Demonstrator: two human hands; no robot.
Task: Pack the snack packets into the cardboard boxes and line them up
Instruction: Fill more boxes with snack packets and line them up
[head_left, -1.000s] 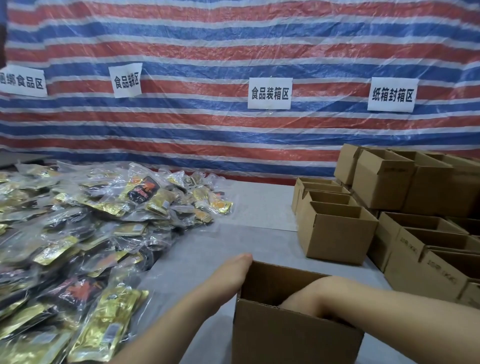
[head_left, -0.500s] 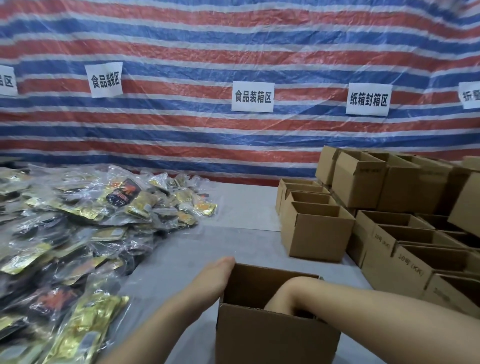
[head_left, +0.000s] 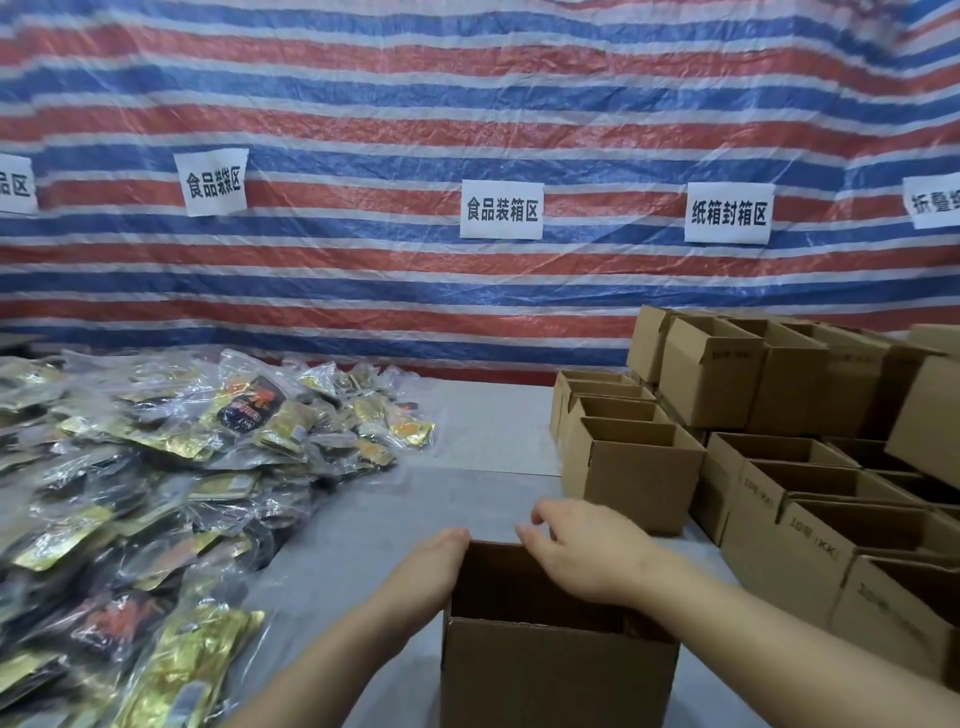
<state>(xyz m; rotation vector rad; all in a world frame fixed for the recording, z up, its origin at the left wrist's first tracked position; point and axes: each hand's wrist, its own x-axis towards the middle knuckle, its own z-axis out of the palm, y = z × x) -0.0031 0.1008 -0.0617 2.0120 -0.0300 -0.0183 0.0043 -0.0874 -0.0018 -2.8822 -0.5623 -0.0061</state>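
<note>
Right hand hovers loose-fingered, holding nothing, over the near cardboard box at bottom centre, left hand flat against its left wall, and we judge packing barely underway: snack packets piled left, row of boxes right mostly open.

Backdrop: striped red, blue and white tarp hanging behind the bench.
Signs: white paper signs with black characters, fixed along the tarp.
Bench: grey surface.
</note>
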